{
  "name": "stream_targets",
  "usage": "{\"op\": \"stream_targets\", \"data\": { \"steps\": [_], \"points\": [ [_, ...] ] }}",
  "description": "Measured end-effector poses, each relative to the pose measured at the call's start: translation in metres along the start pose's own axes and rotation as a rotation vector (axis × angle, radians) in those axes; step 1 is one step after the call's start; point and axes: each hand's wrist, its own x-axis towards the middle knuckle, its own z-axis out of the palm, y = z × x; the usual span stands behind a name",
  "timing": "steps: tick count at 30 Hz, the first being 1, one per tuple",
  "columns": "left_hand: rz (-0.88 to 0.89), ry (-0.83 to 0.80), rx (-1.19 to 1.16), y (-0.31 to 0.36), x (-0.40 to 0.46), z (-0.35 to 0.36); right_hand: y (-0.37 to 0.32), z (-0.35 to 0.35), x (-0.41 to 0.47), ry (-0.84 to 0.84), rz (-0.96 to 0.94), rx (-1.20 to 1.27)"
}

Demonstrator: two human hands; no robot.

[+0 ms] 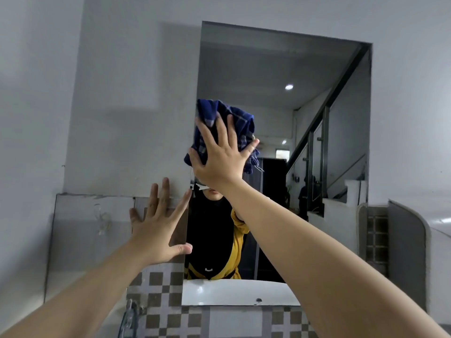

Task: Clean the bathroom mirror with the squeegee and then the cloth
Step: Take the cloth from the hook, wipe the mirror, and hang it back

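One mirror fills the wall, its upper and right glass free of hands, its left edge beside bare plaster. Checked tiles run below. One blue cloth lies pressed flat on the glass near that left edge under the right hand, fingers spread wide. Left hand braces open-fingered on the wall beside the edge. No readable writing shows.

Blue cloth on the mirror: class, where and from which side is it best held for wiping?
Press on the bunched middle of the blue cloth, coming straight at the mirror, as the right hand does; spread fingers pin its crumpled bulk flat.
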Motion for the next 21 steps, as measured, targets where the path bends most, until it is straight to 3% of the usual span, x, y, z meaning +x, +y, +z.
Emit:
{"op": "stream_targets", "data": {
  "steps": [12,21],
  "points": [
    [0.002,-0.017,-0.009,-0.003,-0.002,0.004,0.04,-0.004,-0.028,-0.012,-0.437,-0.144],
    [-0.045,-0.096,-0.013,0.007,-0.004,-0.005,0.127,-0.034,-0.06,-0.058,-0.39,-0.219]
  ]
}}
